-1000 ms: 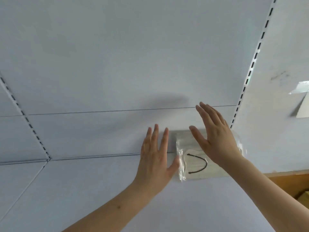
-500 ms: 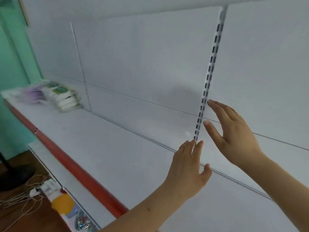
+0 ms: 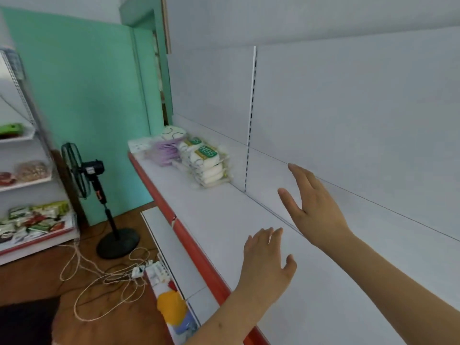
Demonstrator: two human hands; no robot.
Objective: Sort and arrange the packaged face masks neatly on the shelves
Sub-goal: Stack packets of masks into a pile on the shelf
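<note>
Left hand [image 3: 267,263] hovers over the smooth white shelf [image 3: 224,220] — fingers straight, holding nothing. Right hand [image 3: 313,207], beyond it, is equally spread and empty. Soft, glossy plastic-wrapped mask packs [image 3: 201,160] lie stacked well ahead, leftward.

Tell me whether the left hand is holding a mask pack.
Empty: the left hand hovers over the shelf, fingers straight, holding nothing.

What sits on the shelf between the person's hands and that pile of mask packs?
Only bare white shelf separates the left hand and right hand from the mask packs, per the head view.
</note>
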